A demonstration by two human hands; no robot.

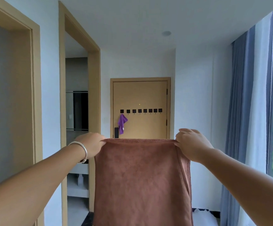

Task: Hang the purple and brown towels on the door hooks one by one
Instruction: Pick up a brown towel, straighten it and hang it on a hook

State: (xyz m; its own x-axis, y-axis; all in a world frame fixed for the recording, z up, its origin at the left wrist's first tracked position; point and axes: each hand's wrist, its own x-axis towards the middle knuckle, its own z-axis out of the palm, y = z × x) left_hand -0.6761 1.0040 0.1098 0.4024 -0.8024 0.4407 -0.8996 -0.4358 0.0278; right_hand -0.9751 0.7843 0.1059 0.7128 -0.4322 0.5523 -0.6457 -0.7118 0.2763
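Note:
A brown towel (140, 180) hangs spread out in front of me, held up by its top edge. My left hand (91, 145), with a silver bangle at the wrist, pinches the top left corner. My right hand (191, 144) pinches the top right corner. Far ahead stands a tan door (147, 124) with a row of several black hooks (140, 111). A purple towel (122, 123) hangs from the leftmost hook. The other hooks are bare. The brown towel hides the lower part of the door.
An open doorway (77, 111) on the left shows shelves and a dark mirror. Another wooden frame (36, 95) stands nearer on the left. Blue and white curtains (246, 111) line the window on the right. Something white (204, 216) lies on the floor at lower right.

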